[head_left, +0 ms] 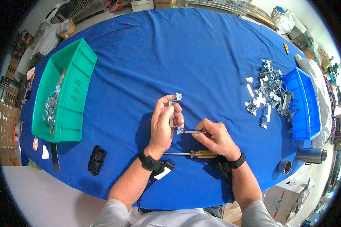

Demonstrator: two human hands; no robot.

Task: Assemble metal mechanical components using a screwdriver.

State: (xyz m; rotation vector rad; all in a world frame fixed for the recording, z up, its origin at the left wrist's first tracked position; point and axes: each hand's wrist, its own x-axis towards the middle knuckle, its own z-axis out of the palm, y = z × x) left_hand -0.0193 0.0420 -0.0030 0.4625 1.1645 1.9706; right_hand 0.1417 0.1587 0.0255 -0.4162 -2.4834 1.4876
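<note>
My left hand (163, 123) grips a thin silvery metal bracket (179, 97), held upright just above the blue cloth, its upper and lower ends showing past the fingers. In my right hand (217, 138) is a slim pen-like tool (192, 132) with a pale shaft, pinched between thumb and fingers. Its thin tip points left and meets the bracket's lower end, or lies very close to it. Just below both hands, a screwdriver (203, 154) with a clear yellow handle lies on the blue cloth (140, 56).
At left stands a green bin (88, 56) with metal parts inside. A heap of metal brackets (271, 89) spreads at right beside a tipped blue bin (310, 113). Nearby are a grey bottle (310, 155), a tape roll (284, 167) and a black pouch-like thing (97, 160).
</note>
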